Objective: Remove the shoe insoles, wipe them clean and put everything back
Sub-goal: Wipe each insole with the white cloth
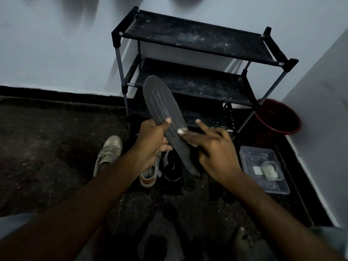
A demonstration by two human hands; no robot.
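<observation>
Black three-shelf shoe rack (197,38) stands in the corner, pretty dusty, with a red bucket (278,117) just beside it and a clear plastic container (250,149) on the floor nearby. The dark grey insole (156,98) is up in the air in front of the rack. The left hand (150,142) has a closed grip round its middle, thumb on top. The right hand (212,147) isn't gripping; its straight fingers press a small white wad (181,131) onto the insole. A beige shoe (111,149) sits on the floor below.
</observation>
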